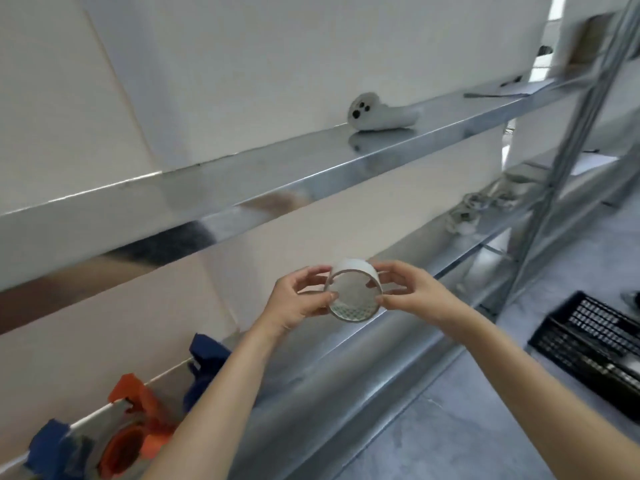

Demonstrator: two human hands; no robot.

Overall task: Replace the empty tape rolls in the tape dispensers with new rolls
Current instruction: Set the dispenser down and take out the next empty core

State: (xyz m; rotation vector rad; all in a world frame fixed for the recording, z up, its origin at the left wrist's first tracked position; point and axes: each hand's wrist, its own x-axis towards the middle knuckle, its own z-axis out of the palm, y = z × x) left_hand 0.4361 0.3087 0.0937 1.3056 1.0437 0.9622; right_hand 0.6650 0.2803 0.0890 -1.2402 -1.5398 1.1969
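At the near left, on the lower metal shelf (346, 368), lie the tape dispensers: a blue one (52, 448) at the corner, an orange one (135, 424) beside it with its round hub facing you, and another blue one (204, 362) just past that, partly hidden behind your left forearm. Any brand or lettering on them is too blurred to read.

Your left hand (298, 303) holds the tape roll (353, 292) by its left side, thumb on the near rim and fingers curled round the far edge, pinching it. The roll is in the air between both hands, above the lower shelf, its open core turned toward you. It is white, with a thin wall and a faint greenish pattern along the inside bottom; I can make out no legible writing there.

Your right hand (412, 292) pinches the roll's right side, thumb low on the near rim and fingers bent over the top.

On the upper metal shelf (311, 168), further off, a white handheld controller (377, 112) lies on its side. A tangle of white cable (478, 209) sits far along the lower shelf. On the floor at the right stands a black plastic crate (595, 337)
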